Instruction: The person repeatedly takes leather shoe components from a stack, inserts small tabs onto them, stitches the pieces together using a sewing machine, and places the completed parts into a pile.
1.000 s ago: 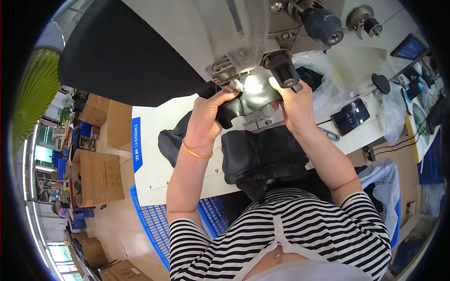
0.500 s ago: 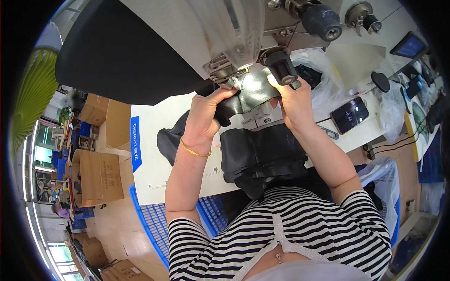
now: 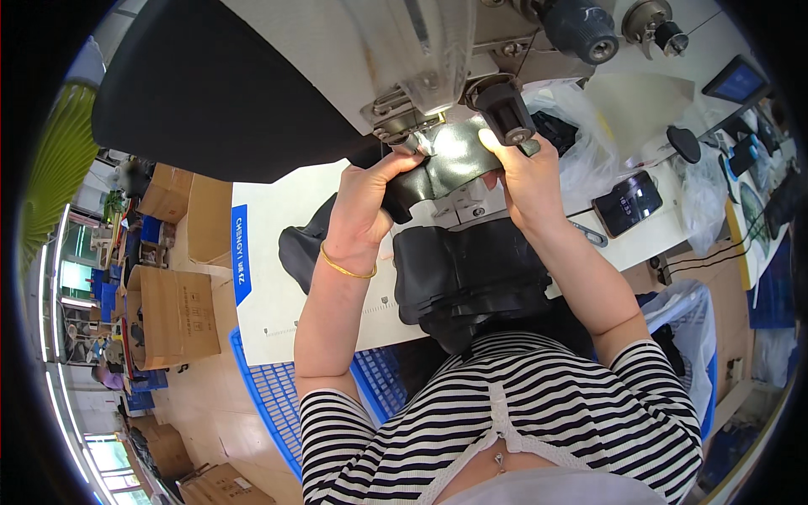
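Head camera, from the left: cardboard boxes (image 3: 172,316) stand on the floor, and a blue plastic crate (image 3: 278,404) sits below the edge of the white work table (image 3: 278,252). The left hand (image 3: 364,210), a gold bangle (image 3: 345,268) at its wrist, is closed on the near-left edge of a glossy black leather piece (image 3: 446,160), thumb on top and fingers curled under it. The piece lies directly under the presser foot (image 3: 412,139) of the sewing machine (image 3: 353,50). The right hand (image 3: 526,181) pinches its right edge just beside a black knob (image 3: 505,109), fingers narrow and flat on the material. A stack of black cut pieces (image 3: 467,273) lies between the forearms, near the body. Further right, a smartphone (image 3: 627,204) rests on the table among clear plastic bags (image 3: 589,151).

Compared with a second ago, both hands keep the same hold and sit slightly further up toward the machine; the leather appears to have been fed a little under the foot, which suggests stitching in progress.
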`<action>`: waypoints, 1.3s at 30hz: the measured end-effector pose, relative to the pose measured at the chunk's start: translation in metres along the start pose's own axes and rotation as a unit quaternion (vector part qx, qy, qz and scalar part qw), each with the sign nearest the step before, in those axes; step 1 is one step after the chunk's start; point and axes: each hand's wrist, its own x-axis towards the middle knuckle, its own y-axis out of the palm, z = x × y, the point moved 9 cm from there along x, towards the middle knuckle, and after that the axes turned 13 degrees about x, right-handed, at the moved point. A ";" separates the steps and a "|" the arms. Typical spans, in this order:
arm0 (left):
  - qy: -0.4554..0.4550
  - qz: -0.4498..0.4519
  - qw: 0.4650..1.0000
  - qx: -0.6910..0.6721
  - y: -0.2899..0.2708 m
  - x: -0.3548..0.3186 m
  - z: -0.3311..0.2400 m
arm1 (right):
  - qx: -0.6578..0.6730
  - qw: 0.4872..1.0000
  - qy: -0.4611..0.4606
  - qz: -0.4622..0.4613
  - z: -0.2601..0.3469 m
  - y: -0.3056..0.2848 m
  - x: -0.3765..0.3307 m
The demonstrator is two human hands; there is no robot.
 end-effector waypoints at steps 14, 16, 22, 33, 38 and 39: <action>-0.011 0.002 1.000 0.012 -0.007 0.009 0.002 | -0.009 1.000 0.002 0.007 0.001 0.003 0.004; -0.002 -0.009 1.000 -0.006 0.000 0.004 0.000 | -0.028 1.000 -0.002 0.007 0.000 -0.001 0.006; 0.042 0.031 0.999 0.014 -0.018 0.016 0.006 | -0.027 1.000 0.004 0.010 0.003 0.002 0.006; 0.070 0.057 0.996 0.026 -0.003 -0.001 -0.008 | -0.046 0.998 0.009 0.036 0.002 0.006 0.007; 0.058 -0.079 0.995 -0.029 -0.078 -0.011 0.005 | -0.100 0.990 -0.029 0.094 0.013 -0.017 0.016; 0.041 -0.111 0.992 -0.033 -0.106 -0.010 0.014 | -0.136 0.985 -0.059 0.084 0.017 -0.038 0.025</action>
